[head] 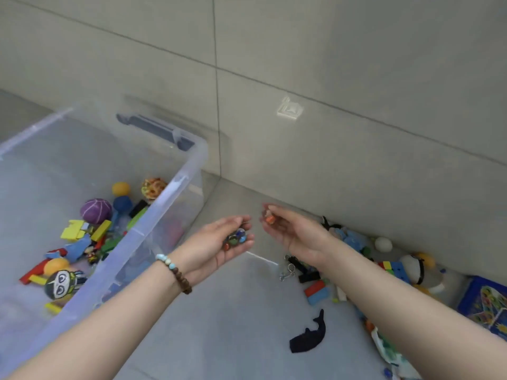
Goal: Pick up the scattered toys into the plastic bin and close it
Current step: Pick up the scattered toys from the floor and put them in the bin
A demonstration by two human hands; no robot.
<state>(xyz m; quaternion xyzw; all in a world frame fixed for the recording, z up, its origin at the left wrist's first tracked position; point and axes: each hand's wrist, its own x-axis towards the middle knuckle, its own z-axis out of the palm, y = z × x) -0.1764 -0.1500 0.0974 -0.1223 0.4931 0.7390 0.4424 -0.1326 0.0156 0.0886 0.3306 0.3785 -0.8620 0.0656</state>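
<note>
My left hand [219, 242] is cupped palm up just right of the clear plastic bin [175, 187] and holds several coloured glass marbles [235, 239]. My right hand [285, 229] hovers beside it, fingers pinched on a few more marbles, one of them orange [269, 219]. The bin stands open at the left and has several toys in it: balls, wooden blocks, a round face figure [61, 283]. More toys lie scattered on the floor along the wall at the right, partly hidden under my right forearm.
A dark whale-shaped piece [310, 337] lies on the grey floor. Red and blue blocks [318, 293], keyrings [289, 270], a white ball [383, 244], a plush toy [414, 267] and a blue box [485, 303] sit by the tiled wall. The bin's grey latch [159, 130] faces the wall.
</note>
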